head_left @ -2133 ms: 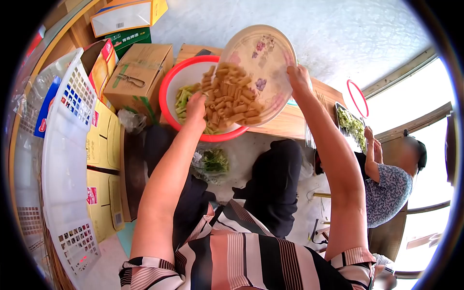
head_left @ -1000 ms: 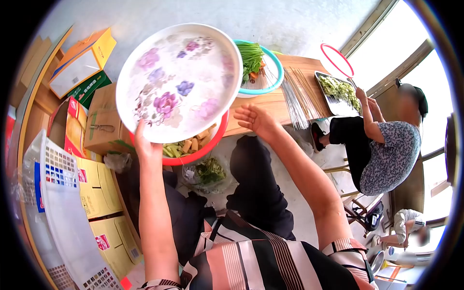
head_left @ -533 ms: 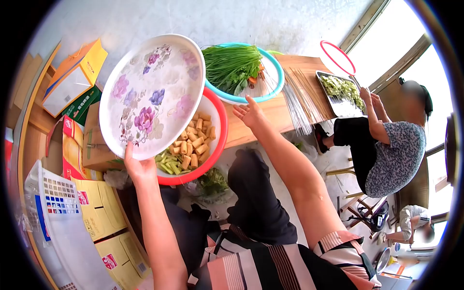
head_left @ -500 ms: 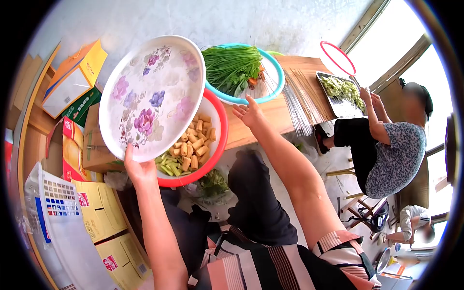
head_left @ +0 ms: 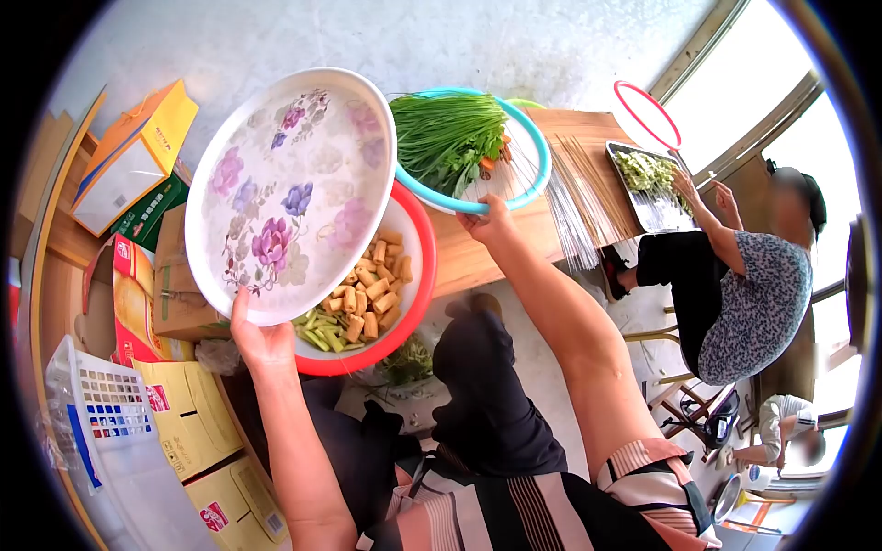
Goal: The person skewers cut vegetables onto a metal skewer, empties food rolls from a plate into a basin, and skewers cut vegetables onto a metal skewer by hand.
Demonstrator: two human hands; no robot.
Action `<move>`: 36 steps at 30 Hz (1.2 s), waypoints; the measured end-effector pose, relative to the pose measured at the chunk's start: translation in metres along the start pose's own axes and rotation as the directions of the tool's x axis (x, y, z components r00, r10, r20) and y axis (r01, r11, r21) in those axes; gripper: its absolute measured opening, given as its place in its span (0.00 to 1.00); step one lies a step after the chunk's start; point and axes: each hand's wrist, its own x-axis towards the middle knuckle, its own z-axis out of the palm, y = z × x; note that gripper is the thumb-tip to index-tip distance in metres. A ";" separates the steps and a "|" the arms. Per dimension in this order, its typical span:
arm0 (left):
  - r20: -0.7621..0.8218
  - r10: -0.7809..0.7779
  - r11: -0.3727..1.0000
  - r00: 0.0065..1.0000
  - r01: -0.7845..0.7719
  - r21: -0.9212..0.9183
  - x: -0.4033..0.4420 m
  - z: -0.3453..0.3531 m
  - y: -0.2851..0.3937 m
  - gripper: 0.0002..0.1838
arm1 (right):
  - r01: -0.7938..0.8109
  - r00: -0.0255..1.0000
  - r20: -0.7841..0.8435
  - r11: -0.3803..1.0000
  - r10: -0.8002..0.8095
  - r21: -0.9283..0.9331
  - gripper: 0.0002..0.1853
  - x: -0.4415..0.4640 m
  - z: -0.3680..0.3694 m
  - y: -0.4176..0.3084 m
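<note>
My left hand grips the lower edge of a white floral tray, holding it up at a tilt. Behind the tray, partly covered by it, is a red-rimmed basin with short tan rolled pieces and cut green stalks. My right hand is closed on the near rim of a blue-rimmed basin. Inside that basin lie long thin greens, leafy herbs and some orange pieces beside them.
Skewers lie on the wooden table right of the blue-rimmed basin. A co-worker sits at the right with hands over a metal tray of pale green food. Cardboard boxes and a white plastic basket stand at left.
My right hand has gone from open fingers near the blue-rimmed basin to a grip on its rim. The floral tray stays in my left hand, shifted slightly. The co-worker's hands have moved apart.
</note>
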 end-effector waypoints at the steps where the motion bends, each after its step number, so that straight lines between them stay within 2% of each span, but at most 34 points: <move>1: 0.005 0.000 1.000 1.000 0.000 0.001 0.000 0.000 0.000 0.24 | 0.024 1.000 0.014 1.000 -0.024 -0.020 0.13 -0.005 -0.004 -0.003; 7: 0.025 0.014 1.000 1.000 -0.014 0.018 0.001 0.000 0.000 0.23 | 0.033 0.999 -0.027 0.997 -0.031 0.074 0.13 -0.043 -0.037 -0.023; 11: 0.003 0.025 0.998 1.000 -0.025 0.053 0.002 -0.001 -0.001 0.23 | 0.052 0.997 -0.053 0.994 -0.048 0.093 0.14 -0.106 -0.077 -0.045; 15: 0.026 0.054 0.996 0.998 -0.056 0.067 0.006 -0.007 -0.004 0.22 | 0.109 0.993 -0.060 0.983 -0.102 0.146 0.11 -0.195 -0.140 -0.055; 19: 0.090 0.021 0.998 0.996 -0.026 0.050 0.021 -0.026 -0.005 0.21 | 0.233 0.969 -0.095 0.970 -0.226 0.066 0.08 -0.279 -0.228 -0.051; 26: 0.202 -0.054 0.991 0.978 0.027 0.134 0.083 -0.073 0.003 0.17 | 0.347 0.884 -0.372 0.931 -0.282 0.117 0.07 -0.392 -0.383 0.004; 31: 0.275 -0.065 0.980 0.959 0.010 0.198 0.107 -0.080 0.010 0.19 | 0.447 0.796 -0.518 0.881 -0.315 0.152 0.07 -0.419 -0.492 0.069; 35: 0.300 -0.063 0.966 0.952 -0.017 0.257 0.120 -0.078 0.019 0.21 | 0.499 0.727 -0.628 0.841 -0.277 0.207 0.10 -0.417 -0.561 0.114; 36: 0.312 -0.079 0.963 0.947 -0.009 0.271 0.117 -0.075 0.018 0.21 | 0.527 0.716 -0.653 0.805 -0.246 0.274 0.11 -0.413 -0.576 0.123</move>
